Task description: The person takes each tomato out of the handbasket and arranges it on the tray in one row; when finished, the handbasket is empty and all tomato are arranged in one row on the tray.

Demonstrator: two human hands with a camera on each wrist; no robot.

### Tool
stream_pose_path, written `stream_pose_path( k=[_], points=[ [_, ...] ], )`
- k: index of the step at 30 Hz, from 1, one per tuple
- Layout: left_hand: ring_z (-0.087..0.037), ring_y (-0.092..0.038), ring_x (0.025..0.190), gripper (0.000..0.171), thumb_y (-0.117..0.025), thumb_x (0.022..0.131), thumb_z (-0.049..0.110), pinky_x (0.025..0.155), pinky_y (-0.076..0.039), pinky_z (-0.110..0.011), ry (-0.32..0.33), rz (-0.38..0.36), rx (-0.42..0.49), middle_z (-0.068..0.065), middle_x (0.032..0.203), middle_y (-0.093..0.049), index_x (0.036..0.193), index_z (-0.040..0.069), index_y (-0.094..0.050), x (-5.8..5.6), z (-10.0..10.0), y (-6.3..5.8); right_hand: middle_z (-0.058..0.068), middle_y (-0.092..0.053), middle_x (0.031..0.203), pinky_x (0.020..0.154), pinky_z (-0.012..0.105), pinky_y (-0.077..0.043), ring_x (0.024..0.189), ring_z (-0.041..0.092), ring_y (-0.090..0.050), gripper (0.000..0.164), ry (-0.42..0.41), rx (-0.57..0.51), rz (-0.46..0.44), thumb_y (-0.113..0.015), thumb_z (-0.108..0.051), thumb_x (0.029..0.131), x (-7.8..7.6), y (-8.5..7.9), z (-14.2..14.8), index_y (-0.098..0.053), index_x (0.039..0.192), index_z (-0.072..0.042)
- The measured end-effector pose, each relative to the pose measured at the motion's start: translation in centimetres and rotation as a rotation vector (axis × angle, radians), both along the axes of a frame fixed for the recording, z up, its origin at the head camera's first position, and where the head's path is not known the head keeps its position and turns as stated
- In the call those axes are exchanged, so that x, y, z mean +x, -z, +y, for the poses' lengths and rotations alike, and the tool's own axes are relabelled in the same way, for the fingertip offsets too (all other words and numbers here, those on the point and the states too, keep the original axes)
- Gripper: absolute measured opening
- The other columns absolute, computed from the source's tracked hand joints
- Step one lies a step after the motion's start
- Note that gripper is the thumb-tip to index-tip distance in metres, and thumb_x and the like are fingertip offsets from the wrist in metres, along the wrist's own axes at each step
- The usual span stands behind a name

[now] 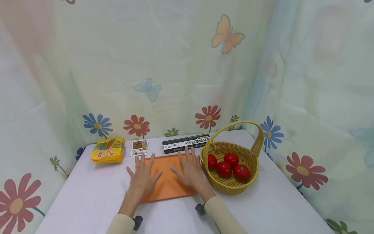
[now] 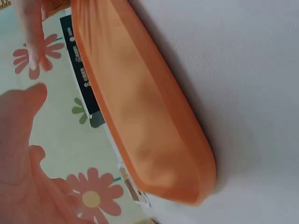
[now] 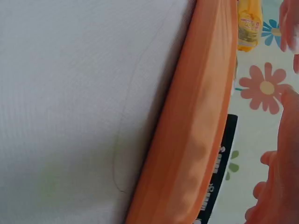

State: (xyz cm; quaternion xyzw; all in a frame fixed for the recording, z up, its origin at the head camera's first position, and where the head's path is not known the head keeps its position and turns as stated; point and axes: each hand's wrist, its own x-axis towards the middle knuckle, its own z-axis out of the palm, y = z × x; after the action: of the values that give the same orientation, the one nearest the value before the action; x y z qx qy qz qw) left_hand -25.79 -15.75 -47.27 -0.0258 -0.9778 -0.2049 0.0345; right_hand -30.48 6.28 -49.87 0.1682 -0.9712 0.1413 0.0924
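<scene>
An orange rectangular tray [image 1: 166,180] lies in the middle of the table. My left hand [image 1: 141,178] is over its left part with fingers spread and nothing held. Over its right part my right hand [image 1: 191,172] is spread the same way, also holding nothing. In the left wrist view the left hand [image 2: 23,163] appears above the tray [image 2: 140,112], apart from it. The right wrist view has the right hand [image 3: 285,163] at the right edge, with the tray [image 3: 191,121] beside it.
Right of the tray, a woven basket [image 1: 230,190] with a tall handle holds several red tomatoes [image 1: 224,169]. Behind the tray lie a black pasta box [image 1: 185,143] and a brown-and-white packet [image 1: 139,147]. A yellow package [image 1: 108,150] sits at the back left. Flowered curtains enclose the table.
</scene>
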Motion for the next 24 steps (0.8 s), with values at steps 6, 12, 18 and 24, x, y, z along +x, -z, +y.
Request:
stream_pose_path(
  k=[6, 12, 18, 24],
  points=[
    [-0.056, 0.008, 0.161, 0.123, -0.077, 0.093, 0.062, 0.12, -0.009, -0.083, 0.09, -0.192, 0.139, -0.03, 0.177, 0.01, 0.173, 0.006, -0.002, 1.3, -3.6, -0.6, 0.019, -0.013, 0.18, 0.131, 0.067, -0.015, 0.166, 0.046, -0.004, 0.083, -0.211, -0.064, -0.142, -0.061, -0.06, 0.105, 2.8, -3.0, 2.1, -0.036, 0.169, -0.015],
    [-0.057, -0.001, 0.16, 0.142, -0.092, 0.081, 0.057, 0.126, -0.015, -0.074, 0.128, -0.371, 0.231, -0.039, 0.173, -0.001, 0.167, -0.011, -0.002, 3.3, -6.9, 0.6, 0.004, -0.047, 0.169, 0.122, 0.06, -0.041, 0.157, 0.03, -0.041, 0.075, -0.406, -0.16, -0.39, -0.079, -0.049, 0.097, 6.7, -9.1, 6.8, -0.053, 0.16, -0.02],
    [-0.058, -0.009, 0.159, 0.142, -0.097, 0.079, 0.045, 0.127, -0.015, -0.071, 0.151, -0.377, 0.309, -0.041, 0.17, -0.005, 0.164, -0.016, -0.002, 4.1, -7.6, 2.2, -0.007, -0.073, 0.138, 0.109, 0.047, -0.057, 0.131, 0.021, -0.065, 0.055, -0.483, -0.242, -0.372, -0.084, -0.043, 0.094, 7.5, -12.9, 12.9, -0.072, 0.142, -0.02],
    [-0.059, -0.024, 0.155, 0.126, -0.093, 0.087, 0.035, 0.126, -0.021, -0.07, 0.154, -0.343, 0.29, -0.043, 0.168, -0.015, 0.162, -0.019, -0.008, 4.1, -7.3, 2.7, 0.016, -0.073, 0.136, 0.105, 0.031, -0.058, 0.131, 0.037, -0.067, 0.049, -0.491, -0.428, -0.449, -0.084, -0.02, 0.095, 4.0, -13.2, 18.3, -0.07, 0.139, -0.004]
  ],
)
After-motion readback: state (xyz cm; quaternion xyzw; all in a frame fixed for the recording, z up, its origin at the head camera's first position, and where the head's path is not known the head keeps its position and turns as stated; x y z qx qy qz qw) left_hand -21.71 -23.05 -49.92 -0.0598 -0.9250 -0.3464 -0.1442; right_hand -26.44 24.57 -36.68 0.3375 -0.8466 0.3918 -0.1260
